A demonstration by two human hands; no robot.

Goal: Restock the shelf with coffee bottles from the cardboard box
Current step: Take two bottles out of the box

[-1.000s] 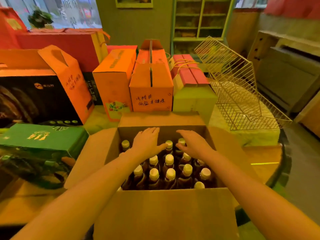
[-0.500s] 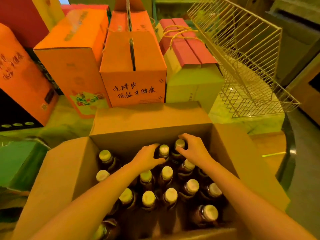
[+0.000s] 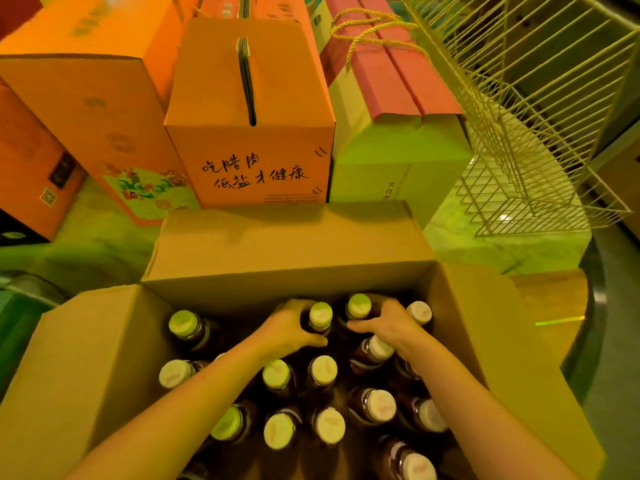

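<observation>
Gripping upright bottles [image 3: 320, 315]; left hand [image 3: 289, 329], right hand [image 3: 389, 323].

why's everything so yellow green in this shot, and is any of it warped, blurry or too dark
In the head view a yellow-green cast tints the cardboard box and the caps of the coffee bottles; the same view's wide lens stretches the wire rack toward the right edge; deep shadow there hides the bottle bodies inside the box; the left hand and right hand look fairly sharp.

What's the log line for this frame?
phase: grasp | left hand: grips back-row bottle | right hand: grips neighbouring bottle | both bottles: upright in cardboard box
</observation>
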